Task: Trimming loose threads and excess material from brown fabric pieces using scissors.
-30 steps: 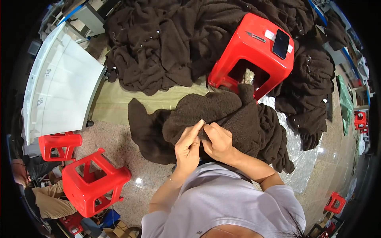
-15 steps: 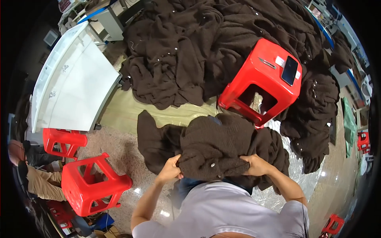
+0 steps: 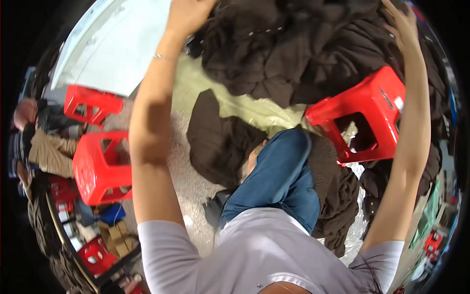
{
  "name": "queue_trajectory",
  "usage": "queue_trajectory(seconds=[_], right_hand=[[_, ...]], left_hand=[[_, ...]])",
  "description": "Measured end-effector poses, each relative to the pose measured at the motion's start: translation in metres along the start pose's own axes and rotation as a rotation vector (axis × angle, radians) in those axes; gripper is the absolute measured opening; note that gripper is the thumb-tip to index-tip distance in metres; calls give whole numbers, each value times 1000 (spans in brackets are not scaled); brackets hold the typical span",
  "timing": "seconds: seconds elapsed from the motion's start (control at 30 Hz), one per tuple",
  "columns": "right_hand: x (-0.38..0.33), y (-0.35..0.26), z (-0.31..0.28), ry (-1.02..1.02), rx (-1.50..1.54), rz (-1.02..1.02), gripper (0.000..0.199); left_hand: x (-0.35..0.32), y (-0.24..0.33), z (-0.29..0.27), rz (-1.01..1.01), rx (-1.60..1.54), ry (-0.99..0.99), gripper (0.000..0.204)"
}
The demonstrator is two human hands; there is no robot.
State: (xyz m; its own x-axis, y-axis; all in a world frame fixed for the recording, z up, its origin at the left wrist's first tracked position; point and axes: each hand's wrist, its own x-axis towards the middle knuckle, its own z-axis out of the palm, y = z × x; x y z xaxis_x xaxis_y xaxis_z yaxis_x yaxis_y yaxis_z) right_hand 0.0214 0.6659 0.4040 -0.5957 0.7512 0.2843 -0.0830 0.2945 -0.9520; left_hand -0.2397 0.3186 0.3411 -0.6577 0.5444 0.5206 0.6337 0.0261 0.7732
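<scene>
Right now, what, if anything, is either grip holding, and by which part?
For the left grip, cut off by the top edge, it cannot be told. The right grip looks open, with no visible hold on the brown fabric.

1 view: the left of 2 fisheye cameras on the wearer's head looks steeply down the wearer's front and out over the speckled floor (image 3: 196, 196). Nearest is the pale T-shirt (image 3: 264, 250) at bottom centre, with the blue jeans (image 3: 269, 183) beyond it mid-frame; brown fleece cloth (image 3: 303, 54) lies farther off, at the top. The upper edge crops the left hand (image 3: 189, 15) at upper left and meets the right hand (image 3: 405, 27) at upper right. Black rounds all 4 corners.
</scene>
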Motion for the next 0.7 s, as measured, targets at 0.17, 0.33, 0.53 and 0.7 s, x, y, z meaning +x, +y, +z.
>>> queue_trajectory(seconds=[0.17, 0.33, 0.53, 0.7], right_hand=[[-165, 123, 18, -261, -647, -553, 60], [-364, 271, -107, -32, -603, 170, 37], [-501, 248, -146, 138, -674, 481, 37], [-514, 238, -143, 133, -744, 491, 36]], left_hand=[[-255, -227, -63, -337, 220, -104, 48], [-565, -284, -35, -1046, 830, -266, 28], [-622, -220, 125, -1100, 547, -513, 23], [-538, -248, 173, -168, 886, -534, 35]])
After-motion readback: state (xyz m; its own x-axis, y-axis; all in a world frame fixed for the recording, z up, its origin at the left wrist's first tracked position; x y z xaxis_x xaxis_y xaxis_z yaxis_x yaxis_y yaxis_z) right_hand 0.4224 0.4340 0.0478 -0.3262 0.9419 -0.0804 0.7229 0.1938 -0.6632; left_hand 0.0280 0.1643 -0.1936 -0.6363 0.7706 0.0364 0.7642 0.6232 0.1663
